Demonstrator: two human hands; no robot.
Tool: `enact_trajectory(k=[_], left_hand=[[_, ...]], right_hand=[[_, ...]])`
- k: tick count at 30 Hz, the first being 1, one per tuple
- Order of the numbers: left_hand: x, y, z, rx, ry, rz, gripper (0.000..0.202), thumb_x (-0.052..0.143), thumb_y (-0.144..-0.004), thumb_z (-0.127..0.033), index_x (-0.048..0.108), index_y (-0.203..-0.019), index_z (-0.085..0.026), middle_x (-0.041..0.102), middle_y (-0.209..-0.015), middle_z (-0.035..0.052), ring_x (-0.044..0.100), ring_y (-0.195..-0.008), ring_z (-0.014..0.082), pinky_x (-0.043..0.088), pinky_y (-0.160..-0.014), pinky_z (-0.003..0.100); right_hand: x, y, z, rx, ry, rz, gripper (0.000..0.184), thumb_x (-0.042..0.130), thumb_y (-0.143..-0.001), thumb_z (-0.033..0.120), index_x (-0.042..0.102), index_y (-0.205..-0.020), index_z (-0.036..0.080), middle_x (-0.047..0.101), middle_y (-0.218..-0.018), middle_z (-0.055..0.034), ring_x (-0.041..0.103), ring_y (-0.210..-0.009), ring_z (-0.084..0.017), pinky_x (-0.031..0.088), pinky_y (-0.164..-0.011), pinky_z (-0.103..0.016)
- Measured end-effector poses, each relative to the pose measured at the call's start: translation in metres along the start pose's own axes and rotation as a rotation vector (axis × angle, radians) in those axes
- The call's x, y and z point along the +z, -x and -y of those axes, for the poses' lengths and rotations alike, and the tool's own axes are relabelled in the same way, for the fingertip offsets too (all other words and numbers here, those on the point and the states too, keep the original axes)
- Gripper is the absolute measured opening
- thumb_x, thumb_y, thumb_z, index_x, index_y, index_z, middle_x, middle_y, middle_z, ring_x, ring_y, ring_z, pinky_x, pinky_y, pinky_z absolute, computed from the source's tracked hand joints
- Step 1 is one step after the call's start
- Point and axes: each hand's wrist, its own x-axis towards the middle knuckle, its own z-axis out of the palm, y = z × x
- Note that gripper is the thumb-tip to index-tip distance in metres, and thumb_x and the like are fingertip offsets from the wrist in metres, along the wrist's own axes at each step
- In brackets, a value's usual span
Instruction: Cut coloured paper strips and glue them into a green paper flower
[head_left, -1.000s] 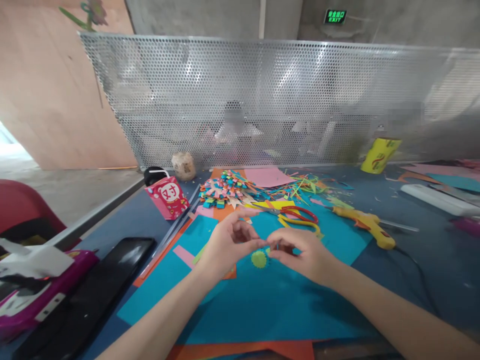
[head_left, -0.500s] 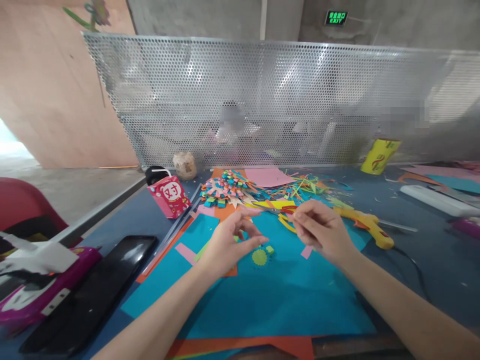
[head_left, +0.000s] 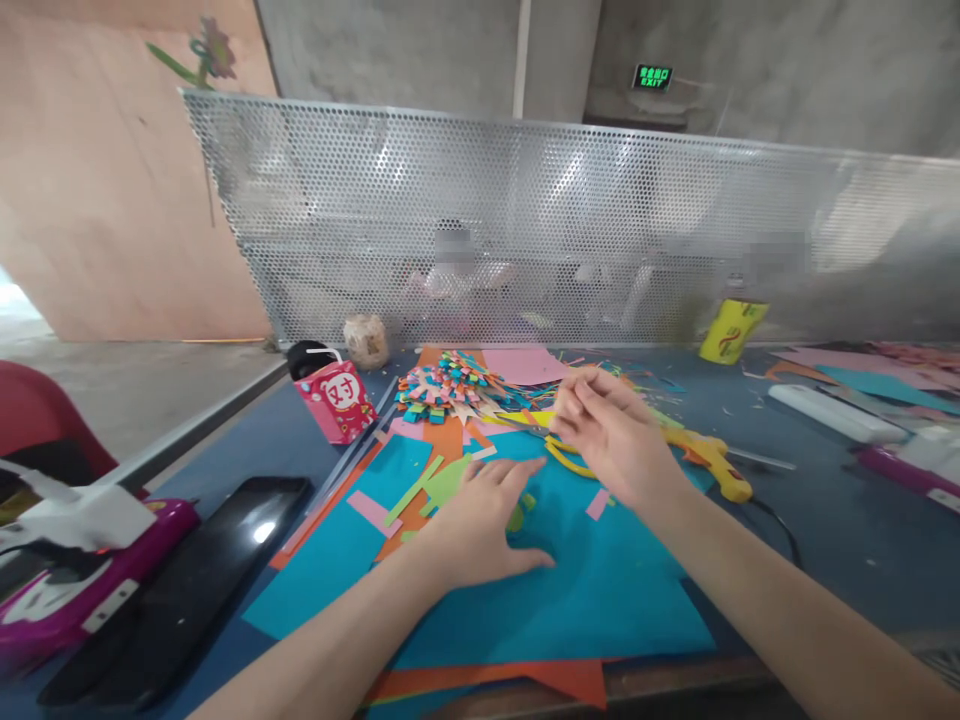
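My left hand (head_left: pixel 484 520) lies flat with fingers spread on the blue paper sheet (head_left: pixel 570 590), covering most of a small green paper disc (head_left: pixel 516 516). My right hand (head_left: pixel 611 430) is raised above the sheet near the yellow-handled scissors (head_left: pixel 570 460), its fingers curled together; I cannot make out anything in them. A pile of small coloured paper pieces (head_left: pixel 442 385) lies beyond both hands. A small pink paper scrap (head_left: pixel 598 504) rests on the blue sheet under my right wrist.
A yellow glue gun (head_left: pixel 712 465) lies right of my right hand. A red carton (head_left: pixel 337 398), a black phone (head_left: pixel 202 560) and a magenta device (head_left: pixel 67 580) sit at left. A yellow cup (head_left: pixel 731 330) stands by the perforated metal screen (head_left: pixel 525 220). Orange paper (head_left: pixel 525 680) lies at the near edge.
My hands came apart. The right hand rose and moved away toward the scissors. The left hand dropped flat onto the blue sheet over the green disc.
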Motion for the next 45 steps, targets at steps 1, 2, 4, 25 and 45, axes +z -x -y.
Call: enact_trajectory(k=[1, 2, 4, 25, 45], left_hand=[[-0.003, 0.0, 0.001, -0.016, -0.055, 0.01, 0.082, 0.066, -0.056, -0.051, 0.037, -0.127, -0.021, 0.052, -0.119, 0.0128, 0.042, -0.112, 0.0326, 0.024, -0.095, 0.05], [-0.006, 0.001, 0.001, -0.039, -0.098, 0.019, 0.08, 0.066, -0.056, -0.051, 0.039, -0.126, -0.021, 0.056, -0.113, 0.0126, 0.045, -0.108, 0.0332, 0.024, -0.093, 0.051], [-0.012, 0.001, 0.001, -0.091, -0.149, 0.045, 0.069, 0.063, -0.061, -0.047, 0.044, -0.122, -0.021, 0.062, -0.101, 0.0105, 0.05, -0.1, 0.0321, 0.029, -0.089, 0.048], [-0.019, -0.013, 0.014, -0.499, 1.009, -0.449, 0.023, 0.065, -0.064, -0.022, 0.066, -0.086, -0.015, 0.064, -0.063, -0.0002, 0.056, -0.054, 0.009, 0.05, -0.055, 0.022], [-0.01, -0.014, 0.017, -0.497, 0.919, -0.283, 0.019, 0.067, -0.063, -0.029, 0.058, -0.071, -0.015, 0.068, -0.062, 0.003, 0.065, -0.067, 0.0167, 0.044, -0.054, 0.022]], right_hand=[[0.001, -0.001, 0.003, -0.071, 0.083, 0.005, 0.004, 0.05, -0.078, 0.026, 0.049, -0.077, 0.023, 0.041, -0.066, 0.002, 0.042, -0.06, -0.01, 0.038, -0.055, -0.025], [0.0, -0.002, 0.005, -0.136, 0.161, 0.008, 0.003, 0.051, -0.078, 0.026, 0.05, -0.079, 0.023, 0.045, -0.071, 0.001, 0.045, -0.066, -0.011, 0.04, -0.06, -0.026], [-0.007, -0.003, 0.007, -0.207, 0.297, 0.025, 0.007, 0.052, -0.077, 0.024, 0.05, -0.084, 0.022, 0.049, -0.08, -0.0006, 0.048, -0.076, -0.012, 0.04, -0.068, -0.027], [-0.026, 0.0, -0.05, 0.275, 0.429, 0.339, 0.029, 0.063, -0.069, 0.036, 0.055, -0.091, 0.018, 0.063, -0.094, -0.0052, 0.06, -0.088, -0.016, 0.046, -0.08, -0.033], [-0.028, 0.005, -0.053, 0.345, 0.287, 0.128, 0.026, 0.062, -0.066, 0.038, 0.055, -0.077, 0.016, 0.057, -0.059, 0.0028, 0.051, -0.051, -0.008, 0.041, -0.053, -0.024]])
